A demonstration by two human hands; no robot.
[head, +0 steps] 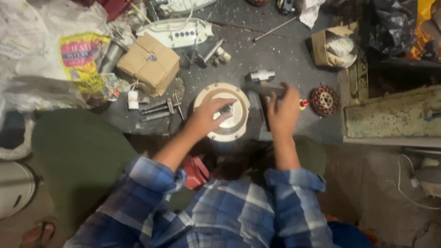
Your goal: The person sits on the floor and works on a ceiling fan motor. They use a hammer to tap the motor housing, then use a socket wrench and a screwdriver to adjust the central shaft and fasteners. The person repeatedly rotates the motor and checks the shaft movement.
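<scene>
A round cream-coloured motor cover (216, 92) with bolts around its rim lies on the dark workbench (285, 55). My left hand (209, 117) rests on top of it, fingers curled around a small metal part (226, 109) at its centre. My right hand (282, 112) is just right of the cover, closed on a dark metal tool (264, 89) whose head lies across the cover's upper right edge. Both forearms come out of blue plaid sleeves.
A brown cardboard box (149, 62), a white appliance housing (177, 32), a metal shaft piece (261, 75) and a copper-wound stator (324, 100) lie around. Plastic bags (55, 50) are piled at left, and an open carton (335, 46) sits at upper right beside a stone ledge (390, 115).
</scene>
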